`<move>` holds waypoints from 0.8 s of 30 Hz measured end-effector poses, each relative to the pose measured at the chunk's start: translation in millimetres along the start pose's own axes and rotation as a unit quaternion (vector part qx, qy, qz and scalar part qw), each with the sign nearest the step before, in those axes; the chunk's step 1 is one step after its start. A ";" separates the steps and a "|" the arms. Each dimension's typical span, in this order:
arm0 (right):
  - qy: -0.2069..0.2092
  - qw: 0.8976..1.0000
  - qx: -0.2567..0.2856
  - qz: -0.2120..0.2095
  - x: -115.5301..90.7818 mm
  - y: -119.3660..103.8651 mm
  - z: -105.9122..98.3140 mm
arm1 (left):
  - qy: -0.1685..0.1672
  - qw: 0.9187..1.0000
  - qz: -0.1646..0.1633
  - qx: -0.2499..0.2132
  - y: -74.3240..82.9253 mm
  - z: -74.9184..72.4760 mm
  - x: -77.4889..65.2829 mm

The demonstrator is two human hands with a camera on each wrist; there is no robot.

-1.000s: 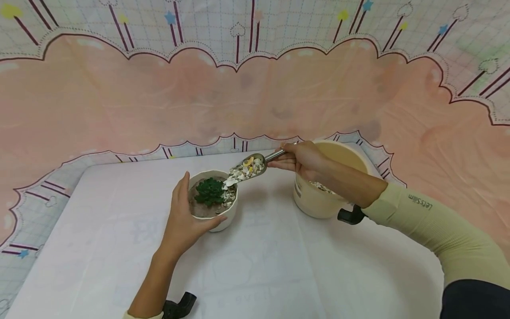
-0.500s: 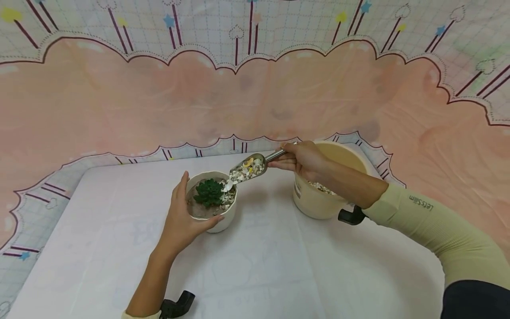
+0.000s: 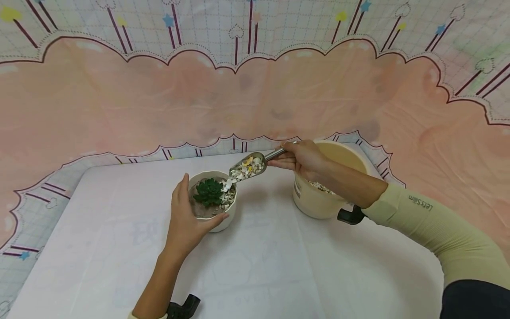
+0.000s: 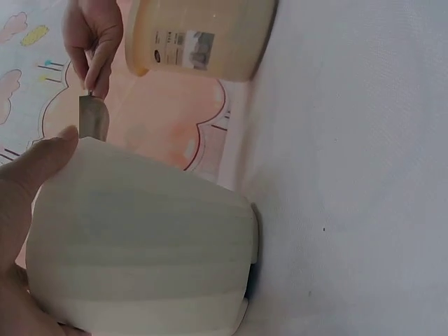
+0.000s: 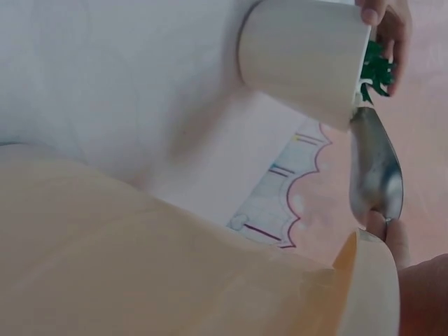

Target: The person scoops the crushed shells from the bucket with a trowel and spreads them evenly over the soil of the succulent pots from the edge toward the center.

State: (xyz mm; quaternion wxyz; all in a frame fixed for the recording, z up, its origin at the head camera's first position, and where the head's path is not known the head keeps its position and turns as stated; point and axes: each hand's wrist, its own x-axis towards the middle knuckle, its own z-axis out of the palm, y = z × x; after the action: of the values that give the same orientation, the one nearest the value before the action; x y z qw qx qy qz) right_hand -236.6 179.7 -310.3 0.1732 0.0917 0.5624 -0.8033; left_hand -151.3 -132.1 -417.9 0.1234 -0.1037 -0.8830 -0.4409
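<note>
At left, the left hand (image 3: 187, 221) holds the white flowerpot (image 4: 147, 238), thumb and fingers spread wide around its wall; inside sits the green succulent (image 3: 209, 192), with pale chips (image 3: 229, 195) at its right. The metal scoop (image 5: 376, 168), its lip at the rim, keeps almost the same place as one second ago and still carries chips, so the pouring seems unfinished. The right hand (image 3: 304, 159) pinches its handle with closed fingers, near the cream bucket (image 3: 318, 206). Below is the white worktop (image 3: 263, 266); behind, a pink patterned backdrop (image 3: 199, 102).
</note>
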 end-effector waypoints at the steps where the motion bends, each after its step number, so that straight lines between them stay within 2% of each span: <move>1: 0.001 1.000 0.000 -0.002 0.3 0.0 -0.1 | 0.003 1.000 -0.001 0.002 0.4 0.6 -0.2; 7: 0.003 1.000 -0.001 -0.003 2.2 0.1 -1.1 | 0.002 1.000 0.010 0.006 -3.7 -0.5 2.2; 17: 0.004 1.000 -0.004 0.001 1.3 0.7 -1.6 | -0.036 0.999 0.024 -0.012 -10.0 -10.2 7.4; 20: 0.003 1.000 -0.003 0.001 0.7 0.8 -1.8 | -0.029 0.999 0.014 -0.003 -7.3 -7.9 4.7; 24: 0.002 1.000 -0.002 -0.001 -0.2 1.0 -1.8 | -0.002 1.000 -0.004 0.021 -1.6 -2.1 0.7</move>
State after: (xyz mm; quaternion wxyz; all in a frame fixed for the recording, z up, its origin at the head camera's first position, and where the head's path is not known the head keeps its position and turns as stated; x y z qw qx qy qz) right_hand -236.2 181.1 -311.8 0.1715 0.0924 0.5648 -0.8019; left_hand -152.1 -134.7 -417.7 0.1221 -0.0989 -0.8925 -0.4228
